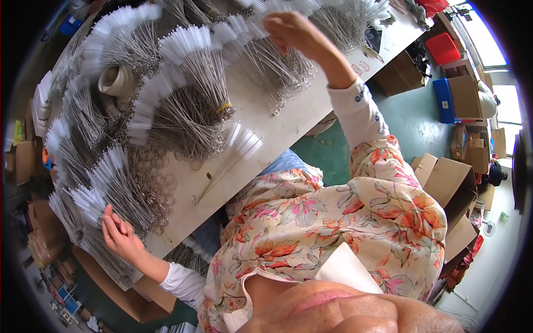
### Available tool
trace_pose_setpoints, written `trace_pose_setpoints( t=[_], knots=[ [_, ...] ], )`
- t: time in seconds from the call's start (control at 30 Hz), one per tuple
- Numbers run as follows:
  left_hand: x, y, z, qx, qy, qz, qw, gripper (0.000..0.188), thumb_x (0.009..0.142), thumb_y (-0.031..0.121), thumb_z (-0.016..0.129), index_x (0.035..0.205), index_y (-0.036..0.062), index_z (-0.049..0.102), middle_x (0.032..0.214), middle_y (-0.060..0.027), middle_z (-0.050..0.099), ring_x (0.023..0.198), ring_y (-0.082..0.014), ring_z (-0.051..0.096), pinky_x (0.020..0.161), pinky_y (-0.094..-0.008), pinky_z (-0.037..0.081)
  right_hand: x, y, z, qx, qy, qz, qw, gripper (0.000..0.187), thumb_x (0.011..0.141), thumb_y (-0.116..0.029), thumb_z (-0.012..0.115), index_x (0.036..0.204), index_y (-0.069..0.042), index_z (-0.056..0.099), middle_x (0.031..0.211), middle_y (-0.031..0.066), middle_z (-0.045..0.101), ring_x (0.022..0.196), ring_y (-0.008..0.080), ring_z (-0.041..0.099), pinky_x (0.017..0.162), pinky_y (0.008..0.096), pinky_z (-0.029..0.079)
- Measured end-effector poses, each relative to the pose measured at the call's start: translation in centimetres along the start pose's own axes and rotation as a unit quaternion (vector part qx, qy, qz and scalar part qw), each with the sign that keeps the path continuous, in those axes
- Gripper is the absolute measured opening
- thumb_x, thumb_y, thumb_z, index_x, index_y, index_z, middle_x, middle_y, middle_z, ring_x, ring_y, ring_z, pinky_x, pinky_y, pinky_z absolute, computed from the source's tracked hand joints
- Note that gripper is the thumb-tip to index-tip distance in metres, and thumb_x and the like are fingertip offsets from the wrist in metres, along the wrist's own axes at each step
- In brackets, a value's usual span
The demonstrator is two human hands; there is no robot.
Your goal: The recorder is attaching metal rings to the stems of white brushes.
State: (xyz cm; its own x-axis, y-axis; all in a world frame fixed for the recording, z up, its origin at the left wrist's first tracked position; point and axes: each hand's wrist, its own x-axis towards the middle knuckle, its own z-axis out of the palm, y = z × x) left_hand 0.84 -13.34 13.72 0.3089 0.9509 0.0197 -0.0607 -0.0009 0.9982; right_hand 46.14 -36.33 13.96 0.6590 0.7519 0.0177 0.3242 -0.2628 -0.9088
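Many thin wire brushes with white bristle heads and looped wire ends lie in fanned bundles over the table. At the lower left, my left hand [121,236] has its fingers loosely curled and apart, right beside the white bristles of a brush bundle [88,201]. No brush shows across its palm. My right hand [286,30] reaches over the far brushes [258,53], its fingers bent down and drawn together. Whatever they grip, if anything, is hidden. Between my hands, a few loose brushes [230,158] lie near the table's front edge.
A yellow band ties one brush bundle [214,72]. Pale rings [119,80] stand among the bundles on the white table [183,211]. Small wire loops [161,186] are scattered on it. Cardboard boxes [444,186] stand right; another box [147,294] sits below the table's left end.
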Motion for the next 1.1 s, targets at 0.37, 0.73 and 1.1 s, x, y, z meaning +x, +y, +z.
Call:
trace_pose_setpoints(
  t=[0.37,0.73,1.1],
  knots=[
    [-1.2,-0.2,-1.6,-0.015,0.024,-0.025,0.999,0.033,0.094,0.025,0.046,0.110,-0.0039,0.052,0.071,0.0000,0.045,0.047,-0.0015,0.030,0.035,-0.0144,0.019,6.4,13.9,-20.0,-0.477,0.296,0.051,0.826,0.031,0.078,-0.035,0.062,0.094,-0.009,0.068,0.080,0.0052,0.066,0.074,0.0150,0.062,0.068,0.0328,0.051],
    [-1.2,-0.9,-0.3,-0.080,0.030,-0.027,0.996,0.029,0.093,0.023,0.049,0.101,-0.0037,0.056,0.073,-0.0003,0.046,0.051,-0.0027,0.033,0.039,-0.0148,0.024,5.6,16.3,-21.4,-0.399,0.249,0.004,0.882,0.033,0.075,-0.043,0.063,0.091,-0.016,0.071,0.081,0.0038,0.068,0.073,0.0163,0.064,0.071,0.0305,0.049],
    [-5.8,3.4,9.6,0.045,-0.154,0.037,0.986,0.025,0.093,0.015,0.046,0.108,-0.0019,0.056,0.066,-0.0002,0.050,0.048,-0.0026,0.038,0.041,-0.0154,0.029,0.3,-5.7,-4.9,0.205,0.127,-0.246,0.939,0.026,0.093,-0.031,0.046,0.086,-0.008,0.052,0.075,-0.0006,0.049,0.068,0.0080,0.051,0.057,0.0233,0.044]
  ],
)
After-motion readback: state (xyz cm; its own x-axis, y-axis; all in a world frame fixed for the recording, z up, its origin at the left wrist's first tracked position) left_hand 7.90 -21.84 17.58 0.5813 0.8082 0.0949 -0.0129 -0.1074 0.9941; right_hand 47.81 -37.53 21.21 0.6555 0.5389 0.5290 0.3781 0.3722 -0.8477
